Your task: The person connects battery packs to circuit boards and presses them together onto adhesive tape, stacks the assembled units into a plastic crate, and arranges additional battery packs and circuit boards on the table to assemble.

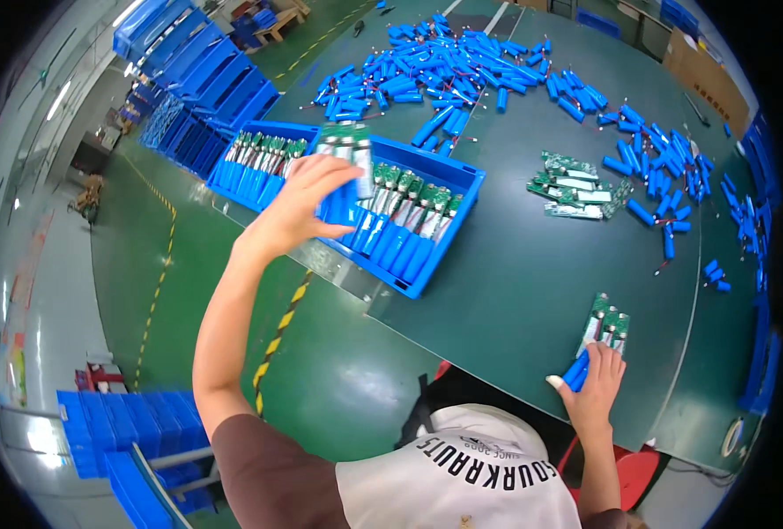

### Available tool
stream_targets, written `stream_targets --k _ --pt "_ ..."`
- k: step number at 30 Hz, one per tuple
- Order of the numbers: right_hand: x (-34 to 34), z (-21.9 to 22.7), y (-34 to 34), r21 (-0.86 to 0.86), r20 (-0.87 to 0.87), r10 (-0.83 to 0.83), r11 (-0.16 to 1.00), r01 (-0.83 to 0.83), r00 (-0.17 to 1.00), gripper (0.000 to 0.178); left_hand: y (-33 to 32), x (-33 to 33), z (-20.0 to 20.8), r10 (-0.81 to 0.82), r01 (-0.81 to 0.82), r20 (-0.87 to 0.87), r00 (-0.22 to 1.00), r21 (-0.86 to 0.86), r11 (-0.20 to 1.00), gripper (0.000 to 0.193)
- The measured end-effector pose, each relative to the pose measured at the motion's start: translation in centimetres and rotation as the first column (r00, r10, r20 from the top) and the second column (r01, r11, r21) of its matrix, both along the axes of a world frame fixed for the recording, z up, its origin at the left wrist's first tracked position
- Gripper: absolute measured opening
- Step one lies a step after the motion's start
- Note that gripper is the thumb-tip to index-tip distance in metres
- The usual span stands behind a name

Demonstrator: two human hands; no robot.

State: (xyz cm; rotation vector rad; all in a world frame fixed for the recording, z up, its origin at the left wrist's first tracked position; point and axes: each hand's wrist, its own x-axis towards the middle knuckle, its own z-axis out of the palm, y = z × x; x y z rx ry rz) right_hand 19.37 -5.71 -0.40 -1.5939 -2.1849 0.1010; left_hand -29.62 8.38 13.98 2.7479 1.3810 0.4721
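1. The left hand [308, 198], nearer the bin [458, 220], grasps packs [345, 145] above it, long axis pointing away from the person; whether they touch the bin is unclear.
2. The right hand [594, 383] grips other packs [597, 322] on the tabletop [497, 282], well right.

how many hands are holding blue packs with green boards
2: the left hand holds packs by the blue bin; the right hand grips others near the table's edge. No other hands show.
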Motion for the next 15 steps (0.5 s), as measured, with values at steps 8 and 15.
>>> stream_targets --k 8,15 --pt "-0.3 -0.4 0.1 0.015 -0.025 -0.059 0.998 0.060 0.998 0.088 2.9 -8.9 -4.8 0.038 -0.033 0.019 0.999 -0.196 0.980 0.079" --pt "-0.8 -0.6 -0.3 0.037 -0.016 -0.099 0.994 0.100 0.995 0.087 4.4 -9.6 -5.9 0.040 0.032 0.169 0.985 -0.407 0.913 0.059"
